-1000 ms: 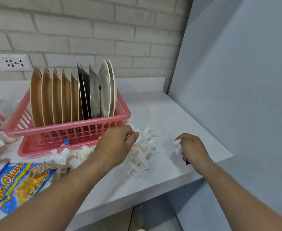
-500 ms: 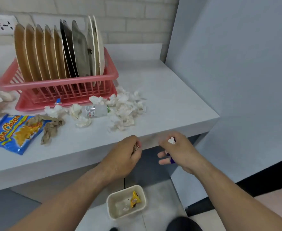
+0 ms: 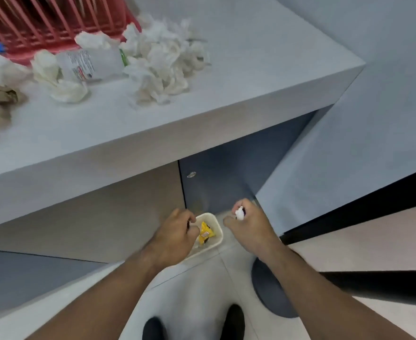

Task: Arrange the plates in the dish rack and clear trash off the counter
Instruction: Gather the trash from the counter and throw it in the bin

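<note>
Both hands have dropped from the worktop to the bin at lower centre, left hand closed, contents unclear, right hand pinching a tissue scrap, so dumping comes next; tissues remain upper left.

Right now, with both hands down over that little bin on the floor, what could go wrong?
The bin is small; the right hand sits past its rim, so the white scrap in its grip could land on the floor. The left hand hides much of the opening. The crumpled tissue pile on the counter lies fairly near the front edge.
</note>
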Motion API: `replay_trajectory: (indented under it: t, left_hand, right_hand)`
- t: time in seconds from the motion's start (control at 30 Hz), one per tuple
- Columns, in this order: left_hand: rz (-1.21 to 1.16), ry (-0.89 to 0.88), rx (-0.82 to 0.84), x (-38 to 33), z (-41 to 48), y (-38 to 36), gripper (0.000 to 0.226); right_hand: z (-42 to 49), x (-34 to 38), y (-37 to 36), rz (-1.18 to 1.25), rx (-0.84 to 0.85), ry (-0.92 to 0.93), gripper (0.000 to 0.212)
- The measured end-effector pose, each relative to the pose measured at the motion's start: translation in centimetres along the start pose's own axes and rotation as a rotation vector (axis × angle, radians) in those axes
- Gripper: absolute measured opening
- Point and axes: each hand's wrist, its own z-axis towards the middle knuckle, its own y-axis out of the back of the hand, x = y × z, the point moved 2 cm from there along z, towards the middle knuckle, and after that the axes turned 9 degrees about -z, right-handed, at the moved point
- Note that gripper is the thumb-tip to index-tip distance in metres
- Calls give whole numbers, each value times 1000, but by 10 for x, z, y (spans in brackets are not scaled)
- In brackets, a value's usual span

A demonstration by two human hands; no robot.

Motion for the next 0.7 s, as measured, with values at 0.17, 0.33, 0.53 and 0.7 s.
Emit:
replay_trajectory:
  t: [0.17,0.33,0.53,0.7]
  left_hand:
    - [46,86,105,109,26,-66,36]
    - [-17,218,125,201,72,-138,18]
    - [119,188,124,290,133,-206,61]
    - [191,110,-111,301,142,-202,42]
  right_hand:
    - [43,-74,-82,-43,79,-52,19]
    - [81,-155,-155,13,192,-141,17]
    - [124,-218,-215,51,337,-206,3]
    - [169,-222,-245,-50,334,-256,20]
